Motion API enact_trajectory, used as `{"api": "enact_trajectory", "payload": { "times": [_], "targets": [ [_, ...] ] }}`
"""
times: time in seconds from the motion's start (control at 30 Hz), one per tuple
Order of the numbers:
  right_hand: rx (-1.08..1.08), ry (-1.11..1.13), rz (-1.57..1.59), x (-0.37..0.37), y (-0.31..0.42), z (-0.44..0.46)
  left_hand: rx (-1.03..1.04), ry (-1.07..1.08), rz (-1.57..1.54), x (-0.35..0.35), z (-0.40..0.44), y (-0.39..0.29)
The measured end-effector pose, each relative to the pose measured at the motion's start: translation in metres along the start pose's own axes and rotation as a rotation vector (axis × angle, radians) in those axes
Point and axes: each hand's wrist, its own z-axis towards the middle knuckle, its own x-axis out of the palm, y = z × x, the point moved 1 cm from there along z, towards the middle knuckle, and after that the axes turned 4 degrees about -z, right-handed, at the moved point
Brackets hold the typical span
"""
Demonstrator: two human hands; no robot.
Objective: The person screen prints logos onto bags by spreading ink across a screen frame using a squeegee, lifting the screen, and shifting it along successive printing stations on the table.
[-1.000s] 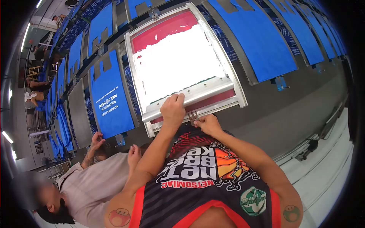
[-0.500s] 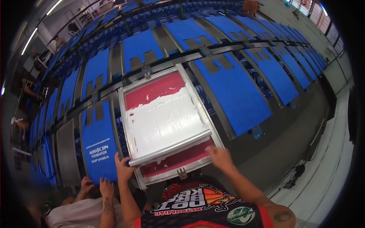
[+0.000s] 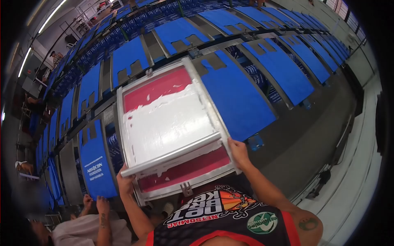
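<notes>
A silk-screen frame (image 3: 212, 110) with a pale metal border and red mesh is held before me, its mesh largely covered in white ink (image 3: 164, 127). Across its near part lies a long squeegee (image 3: 176, 153), with bare red mesh below it. My left hand (image 3: 124, 181) is closed around the left side of the frame, by the squeegee's end; some fingers are hidden underneath. On the opposite side, my right hand (image 3: 238, 153) grips the right rail near the lower corner. The frame partly overlaps a blue cut fabric panel (image 3: 242, 98) on the right.
Blue panels lie on rows of narrow boards. One panel (image 3: 95, 164) at left bears white printed lettering. Beside me a co-worker's hands (image 3: 96, 201) are near that panel's lower edge. Grey floor (image 3: 312, 135) and a pale ledge (image 3: 353, 160) run along the right.
My right hand has gone from beside the lower corner to gripping the right rail. The screen frame has shifted rightward relative to the boards, partly over the right-hand blue panel.
</notes>
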Motion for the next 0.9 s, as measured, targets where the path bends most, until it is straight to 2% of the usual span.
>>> {"api": "enact_trajectory", "payload": {
  "times": [0.03,0.07,0.1,0.13,0.23,0.33,0.57,0.63,0.7,0.73,0.9],
  "targets": [
    [0.031,-0.006,0.034,-0.029,-0.010,0.011,-0.049,0.020,-0.036,0.031,-0.003,0.005],
    [0.044,-0.007,0.103,-0.063,-0.007,0.021,-0.011,0.044,-0.003,0.070,-0.008,0.010],
    [-0.013,-0.071,0.188,-0.091,-0.013,0.038,0.044,0.070,0.021,0.116,-0.006,0.016],
    [-0.031,-0.039,0.218,-0.126,-0.010,0.048,0.029,0.068,0.000,0.147,-0.005,0.028],
    [-0.039,-0.044,0.135,-0.200,-0.025,0.105,0.012,0.108,-0.032,0.229,0.001,0.055],
    [-0.062,-0.026,0.043,-0.237,-0.029,0.152,0.008,0.075,0.037,0.288,-0.005,0.053],
    [-0.117,-0.035,-0.079,-0.248,-0.030,0.214,0.035,0.010,0.075,0.327,0.001,0.058],
    [-0.131,0.036,-0.029,-0.253,-0.023,0.217,-0.049,0.000,0.048,0.337,-0.003,0.066],
    [-0.049,0.066,0.021,-0.254,-0.025,0.220,0.004,0.008,0.071,0.335,0.001,0.091],
    [-0.074,0.009,-0.053,-0.254,-0.029,0.224,0.000,-0.005,0.094,0.338,0.001,0.097],
    [-0.057,0.007,-0.039,-0.253,-0.045,0.232,0.007,-0.009,0.034,0.344,-0.010,0.110]
  ]
}}
